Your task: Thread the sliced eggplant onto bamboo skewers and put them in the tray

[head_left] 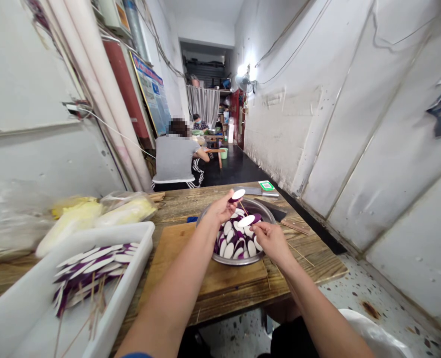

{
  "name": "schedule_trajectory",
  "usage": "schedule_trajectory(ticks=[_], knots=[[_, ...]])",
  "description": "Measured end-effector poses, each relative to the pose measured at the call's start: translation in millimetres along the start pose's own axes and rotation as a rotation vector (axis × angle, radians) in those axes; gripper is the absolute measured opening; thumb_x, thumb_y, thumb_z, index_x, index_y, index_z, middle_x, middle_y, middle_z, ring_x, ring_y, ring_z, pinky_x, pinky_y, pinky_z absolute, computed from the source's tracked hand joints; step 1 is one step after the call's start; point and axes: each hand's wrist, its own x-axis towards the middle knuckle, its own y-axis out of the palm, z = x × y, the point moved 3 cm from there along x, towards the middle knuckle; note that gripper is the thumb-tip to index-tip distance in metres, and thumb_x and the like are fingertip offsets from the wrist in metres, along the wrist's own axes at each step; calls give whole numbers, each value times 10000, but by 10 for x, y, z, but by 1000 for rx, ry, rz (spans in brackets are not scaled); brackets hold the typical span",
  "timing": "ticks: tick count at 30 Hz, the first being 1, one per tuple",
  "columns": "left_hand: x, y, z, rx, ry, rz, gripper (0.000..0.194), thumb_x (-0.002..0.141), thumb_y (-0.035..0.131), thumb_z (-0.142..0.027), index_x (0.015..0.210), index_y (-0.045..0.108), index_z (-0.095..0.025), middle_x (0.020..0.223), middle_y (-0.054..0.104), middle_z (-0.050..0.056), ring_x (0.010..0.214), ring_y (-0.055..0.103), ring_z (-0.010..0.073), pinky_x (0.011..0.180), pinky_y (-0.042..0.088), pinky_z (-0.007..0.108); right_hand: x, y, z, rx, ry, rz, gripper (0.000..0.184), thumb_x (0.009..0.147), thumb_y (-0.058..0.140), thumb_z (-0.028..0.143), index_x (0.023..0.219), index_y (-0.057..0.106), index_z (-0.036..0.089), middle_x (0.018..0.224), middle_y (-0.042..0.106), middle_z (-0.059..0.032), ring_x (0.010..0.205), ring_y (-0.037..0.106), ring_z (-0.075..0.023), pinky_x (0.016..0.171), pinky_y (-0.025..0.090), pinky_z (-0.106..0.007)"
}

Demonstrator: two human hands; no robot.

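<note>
For the threading that seems to be in hand, the slice (238, 194) should be kept square to the skewer (243, 208) and pierced through its middle, so that the thin flesh is less likely to be split. The fingertips are best kept to its edge, out of the point's path, and the push made slowly and straight. The white face of the next slice (246, 221), seen at the skewer below, could be matched so that all are made to lie one way.

The slice is held over the far part of the bowl (239, 262), right of the frame's centre. Its edge is pinched in the closed fingers of the left hand (222, 209), which is raised with the forearm stretched up from the bottom of the frame. The right hand (271, 241) is held lower, over the bowl's right side, its thumb and forefinger closed on what appears to be the skewer; the exact hold is hidden. More slices (229, 250) are heaped in the bowl, and skewered ones (93, 263) are stacked in the tray (140, 263) at lower left.
</note>
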Motion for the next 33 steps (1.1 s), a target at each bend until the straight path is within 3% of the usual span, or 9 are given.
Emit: schedule_trajectory(ticks=[5,18,33], knots=[[-5,-8,-10,-26,12,-73,80,811,554,-148,800,559,-69,637,541,43,406,417,10,311,332,73,2,4,-18,-8,-2,0,276,779,448,284,701,680,156,516,578,-8,532,513,-133,470,317,-210],[5,9,38,44,-52,-49,103,775,605,-158,813,572,-68,691,570,72,382,397,-9,305,305,64,-6,-3,8,-9,12,-8,282,783,444,291,672,668,163,540,593,-19,559,528,-145,467,319,-211],[14,38,76,117,-30,-29,63,802,554,-124,805,565,-63,658,580,82,373,419,8,290,271,74,4,-6,-6,-66,-21,-49,281,795,430,269,678,666,168,633,635,-30,587,533,-147,506,333,-216]])
